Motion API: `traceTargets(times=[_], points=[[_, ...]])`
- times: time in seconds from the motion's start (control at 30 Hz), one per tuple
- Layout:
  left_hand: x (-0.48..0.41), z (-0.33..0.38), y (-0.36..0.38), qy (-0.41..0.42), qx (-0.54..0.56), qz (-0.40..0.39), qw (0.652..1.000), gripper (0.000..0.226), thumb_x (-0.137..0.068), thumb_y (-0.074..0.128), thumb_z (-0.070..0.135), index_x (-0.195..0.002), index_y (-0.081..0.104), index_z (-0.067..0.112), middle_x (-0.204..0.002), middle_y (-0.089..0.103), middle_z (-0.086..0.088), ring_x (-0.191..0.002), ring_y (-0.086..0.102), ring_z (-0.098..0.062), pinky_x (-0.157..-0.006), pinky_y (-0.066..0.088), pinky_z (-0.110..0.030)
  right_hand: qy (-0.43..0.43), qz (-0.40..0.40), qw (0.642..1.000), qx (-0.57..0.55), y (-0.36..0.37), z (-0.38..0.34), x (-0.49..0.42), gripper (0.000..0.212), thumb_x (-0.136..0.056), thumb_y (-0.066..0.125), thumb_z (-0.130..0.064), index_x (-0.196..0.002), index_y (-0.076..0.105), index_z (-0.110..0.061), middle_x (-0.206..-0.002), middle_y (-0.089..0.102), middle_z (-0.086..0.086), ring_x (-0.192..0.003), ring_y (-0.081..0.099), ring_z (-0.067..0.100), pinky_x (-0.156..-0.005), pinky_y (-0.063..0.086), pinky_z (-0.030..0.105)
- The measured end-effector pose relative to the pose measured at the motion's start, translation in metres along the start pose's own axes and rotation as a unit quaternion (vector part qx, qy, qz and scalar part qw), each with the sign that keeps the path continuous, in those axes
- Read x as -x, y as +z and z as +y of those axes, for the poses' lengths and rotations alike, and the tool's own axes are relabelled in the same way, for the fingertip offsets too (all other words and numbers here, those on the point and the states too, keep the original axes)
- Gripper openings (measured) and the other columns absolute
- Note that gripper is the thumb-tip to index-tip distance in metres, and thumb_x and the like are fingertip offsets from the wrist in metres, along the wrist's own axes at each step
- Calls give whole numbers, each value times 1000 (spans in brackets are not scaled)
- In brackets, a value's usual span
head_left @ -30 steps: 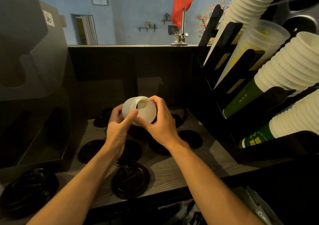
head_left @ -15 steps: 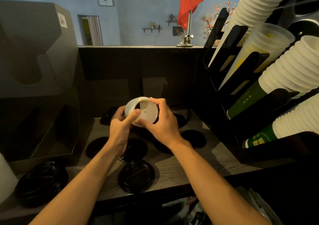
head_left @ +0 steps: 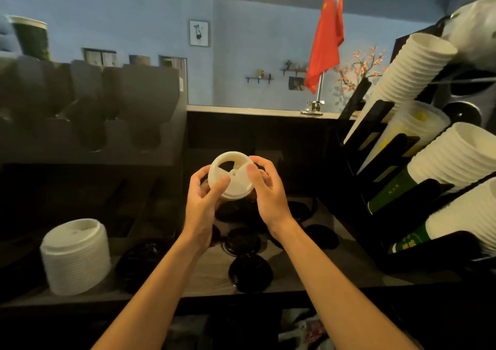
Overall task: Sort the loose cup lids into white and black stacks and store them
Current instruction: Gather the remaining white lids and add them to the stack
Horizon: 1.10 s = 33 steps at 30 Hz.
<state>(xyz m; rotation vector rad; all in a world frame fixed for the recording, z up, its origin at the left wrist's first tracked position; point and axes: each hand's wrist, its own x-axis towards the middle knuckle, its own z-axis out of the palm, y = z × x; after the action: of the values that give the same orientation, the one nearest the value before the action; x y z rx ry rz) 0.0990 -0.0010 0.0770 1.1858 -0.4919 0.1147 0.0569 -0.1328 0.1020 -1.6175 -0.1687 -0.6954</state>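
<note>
I hold a small stack of white lids (head_left: 230,175) up over the counter, its top face turned toward me. My left hand (head_left: 201,204) grips its left side with the thumb on the face. My right hand (head_left: 265,188) grips its right side. A tall stack of white lids (head_left: 75,255) stands on the counter at the left. Several loose black lids lie on the wooden counter (head_left: 303,269) below my hands, one black lid (head_left: 251,273) nearest me. A pile of black lids (head_left: 139,263) sits beside the white stack.
A dark lid holder (head_left: 88,113) with several slots fills the left side. A black cup rack (head_left: 381,161) with slanted stacks of white paper cups (head_left: 453,156) rises on the right. A red flag (head_left: 326,38) stands on the back ledge.
The held white lids turned from side-on to face me and rose a little. My view swung left and up, bringing the tall white stack and lid holder slots into sight.
</note>
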Motion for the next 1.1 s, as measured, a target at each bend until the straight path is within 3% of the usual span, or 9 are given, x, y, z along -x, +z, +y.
traceTargets(times=[0.13,0.33,0.47,0.57,0.67,0.77,0.93,1.0,1.1], points=[[16,38,-36,37,-20,44,998,76,-70,77,51,-136,54,21,-122,68,-4,-110,69,-24,-92,58,-36,-14,-46,999,-11,43,-20,12,33,-102,52,-36,-132,50,-23,-110,66,1,-98,67,8,-78,54,18],[33,78,-101,70,-76,84,991,74,-68,73,61,-129,63,20,-120,70,-5,-110,69,-24,-92,58,-38,-28,-134,990,20,98,-46,23,45,-101,54,-39,-142,40,-29,-117,59,-6,-106,62,11,-86,55,23],[44,99,-137,91,-105,125,982,66,-78,69,58,-132,59,21,-118,68,1,-110,68,-20,-88,57,-30,-18,-164,986,25,139,-56,27,46,-98,57,-44,-140,43,-31,-113,61,-10,-101,64,10,-77,60,24],[48,108,-166,99,-137,135,976,64,-79,66,63,-132,54,29,-121,64,6,-112,67,-15,-90,58,-32,-4,-165,986,9,168,-56,30,43,-98,57,-46,-137,47,-30,-112,63,-9,-103,65,13,-77,62,30],[54,108,-189,89,-174,138,971,57,-83,70,62,-130,55,34,-123,63,12,-113,66,-9,-89,57,-29,31,-166,986,-4,188,-52,35,33,-98,56,-47,-128,51,-32,-110,63,-9,-99,66,13,-68,60,23],[60,108,-206,97,-213,160,959,53,-89,61,57,-133,57,27,-120,64,12,-109,66,-6,-84,56,-21,76,-194,978,-12,206,-47,40,26,-99,53,-50,-119,55,-34,-110,63,-11,-98,65,12,-65,58,19],[55,104,-229,71,-273,171,944,65,-92,44,64,-143,48,24,-127,59,8,-113,61,-8,-81,52,-17,88,-278,956,46,223,-35,39,60,-87,68,-54,-139,48,-31,-127,59,-8,-111,61,13,-78,61,25],[53,106,-233,55,-289,169,941,65,-91,43,64,-142,47,23,-125,59,7,-109,61,-7,-78,51,-16,60,-282,952,101,224,-30,37,69,-82,76,-53,-141,45,-33,-123,55,-14,-111,57,11,-84,59,27],[50,107,-233,22,-293,166,941,69,-88,40,65,-141,43,21,-123,56,5,-102,59,-6,-72,49,-14,24,-254,950,182,224,-23,34,75,-78,73,-62,-141,46,-31,-122,55,-15,-106,53,6,-83,50,22]])
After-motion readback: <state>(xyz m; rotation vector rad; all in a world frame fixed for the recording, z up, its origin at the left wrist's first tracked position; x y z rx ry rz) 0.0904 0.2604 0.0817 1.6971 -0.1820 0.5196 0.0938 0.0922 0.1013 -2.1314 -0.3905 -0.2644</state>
